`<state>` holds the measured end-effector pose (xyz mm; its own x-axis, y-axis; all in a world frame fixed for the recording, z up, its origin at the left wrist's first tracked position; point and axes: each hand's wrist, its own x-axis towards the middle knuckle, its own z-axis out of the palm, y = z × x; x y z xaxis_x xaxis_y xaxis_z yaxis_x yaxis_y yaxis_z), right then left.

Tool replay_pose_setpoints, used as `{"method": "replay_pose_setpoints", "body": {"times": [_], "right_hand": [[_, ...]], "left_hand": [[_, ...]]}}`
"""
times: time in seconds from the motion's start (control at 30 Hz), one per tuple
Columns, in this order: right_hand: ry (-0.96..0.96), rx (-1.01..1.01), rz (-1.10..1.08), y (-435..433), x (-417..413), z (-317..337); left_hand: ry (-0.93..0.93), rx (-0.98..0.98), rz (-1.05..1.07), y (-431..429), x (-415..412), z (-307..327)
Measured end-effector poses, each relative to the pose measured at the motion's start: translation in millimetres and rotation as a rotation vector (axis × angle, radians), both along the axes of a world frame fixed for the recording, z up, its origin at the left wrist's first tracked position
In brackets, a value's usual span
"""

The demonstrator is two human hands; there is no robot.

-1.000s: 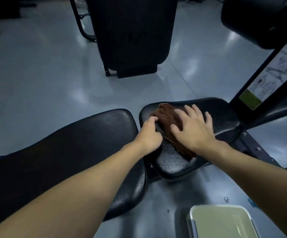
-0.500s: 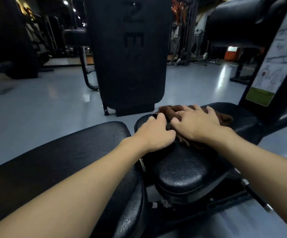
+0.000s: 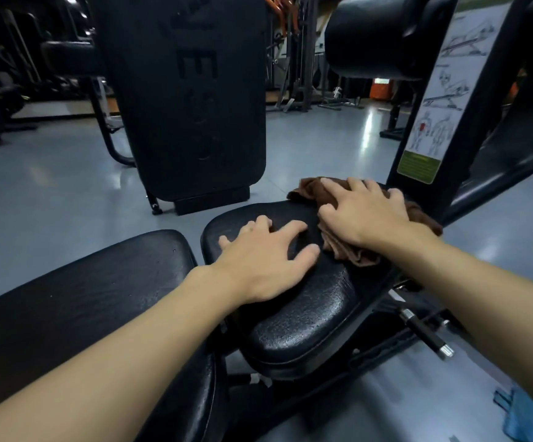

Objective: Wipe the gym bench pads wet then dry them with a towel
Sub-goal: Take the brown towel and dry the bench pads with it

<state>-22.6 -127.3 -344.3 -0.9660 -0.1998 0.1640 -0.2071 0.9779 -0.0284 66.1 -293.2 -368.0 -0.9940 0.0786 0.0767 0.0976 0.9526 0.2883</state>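
Head view: the right hand (image 3: 367, 215) lies flat on a bunched brown cloth (image 3: 351, 253), fingers spread and nearly straight. It presses the cloth onto the far right part of the seat pad (image 3: 306, 320) and grips nothing. The left hand (image 3: 268, 260) rests bare on the same pad just beside the cloth, fingers spread and loosely bent. It holds nothing and seems to be bracing.

Whether the cloth is damp cannot be told, so this may be either the wet pass or the drying pass. Either way, the cloth would work better spread flat, so that more of it meets the vinyl. Even palm weight and overlapping strokes from the far edge toward the near one should cover the textured top. The left hand will need to lift off, or the patch beneath it gets missed. The rolled edges deserve a pass too.

Count:
- two hands
- one cloth
- two bench pads: the seat pad and a long pad (image 3: 83, 298) to its left, a narrow gap between them
- one roller pad (image 3: 383, 36) above right
- one upright pad (image 3: 188, 90) on the machine behind
- one placard (image 3: 440, 100)
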Motion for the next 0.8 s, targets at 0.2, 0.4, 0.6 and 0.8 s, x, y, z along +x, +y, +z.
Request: {"method": "replay_pose_setpoints", "body": {"times": [0.2,0.4,0.6,0.8], "right_hand": [[-0.101,-0.054,-0.082,1.7,-59.0,20.4],[-0.086,-0.037,-0.061,10.2,-48.8,19.6],[0.044,-0.032,-0.016,34.3,2.8,-5.0],[0.12,-0.022,0.149,56.4,42.1,-18.8]], "left_hand": [[-0.148,-0.067,0.015,7.0,-6.7,10.4],[-0.161,-0.036,0.02,4.6,-6.5,12.7],[-0.137,-0.01,0.062,8.2,-1.0,5.6],[-0.03,0.024,0.096,-1.8,22.5,-1.1]]}}
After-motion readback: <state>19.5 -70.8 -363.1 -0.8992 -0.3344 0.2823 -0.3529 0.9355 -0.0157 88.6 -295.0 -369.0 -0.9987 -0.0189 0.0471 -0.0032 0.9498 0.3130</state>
